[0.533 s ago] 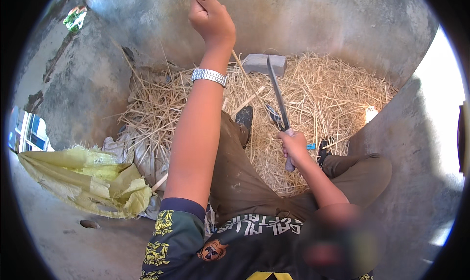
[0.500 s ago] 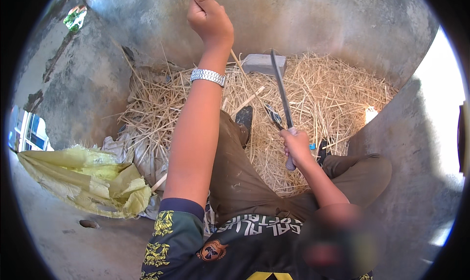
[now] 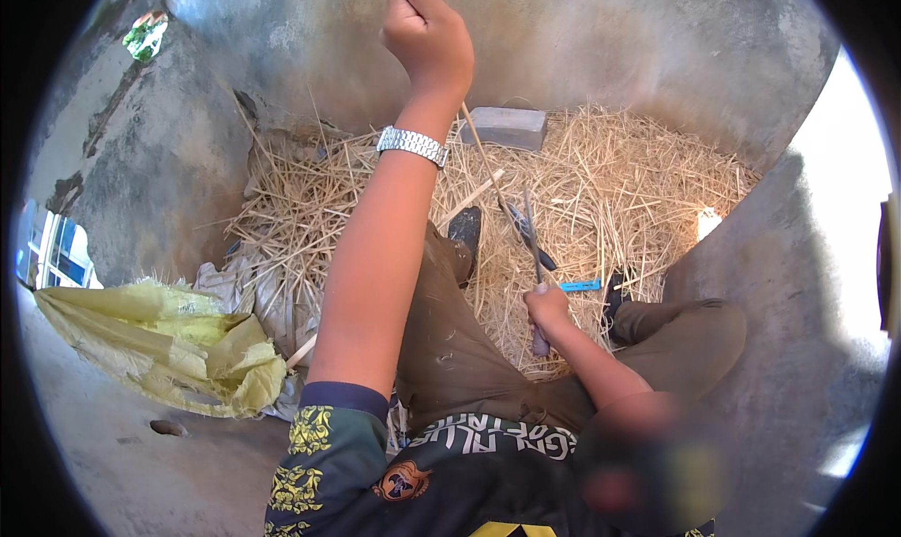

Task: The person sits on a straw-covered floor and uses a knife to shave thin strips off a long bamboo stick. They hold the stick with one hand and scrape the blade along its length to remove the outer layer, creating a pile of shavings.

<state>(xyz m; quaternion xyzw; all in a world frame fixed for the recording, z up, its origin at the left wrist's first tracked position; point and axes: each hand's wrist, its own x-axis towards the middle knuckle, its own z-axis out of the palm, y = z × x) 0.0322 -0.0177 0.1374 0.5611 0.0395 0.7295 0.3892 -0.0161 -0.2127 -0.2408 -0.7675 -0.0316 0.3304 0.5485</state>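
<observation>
My left hand (image 3: 427,35) is raised at the top, its fingers closed, a silver metal-link watch on the wrist. A thin tan strip (image 3: 481,150) comes out from behind that wrist and slants down toward the knife; the closed hand appears to grip it, though its upper part is hidden. Lower down, my right hand (image 3: 547,308) is wrapped round the handle of a long-bladed knife (image 3: 534,241). The blade points up and away, seen nearly edge-on. Just beside it, a dark-handled tool (image 3: 537,241), partly hidden, rests on the straw.
Loose straw-like strips (image 3: 648,180) cover the floor between my legs. A grey block (image 3: 507,129) lies by the far concrete wall (image 3: 601,39). Near my right foot is a blue object (image 3: 580,285). A torn yellow-green sack (image 3: 169,349) hangs at the left.
My left hand has shifted right, the strip moving with it. The right hand drew the knife down and nearer, and its blade turned edge-on. More of the blue object shows.
</observation>
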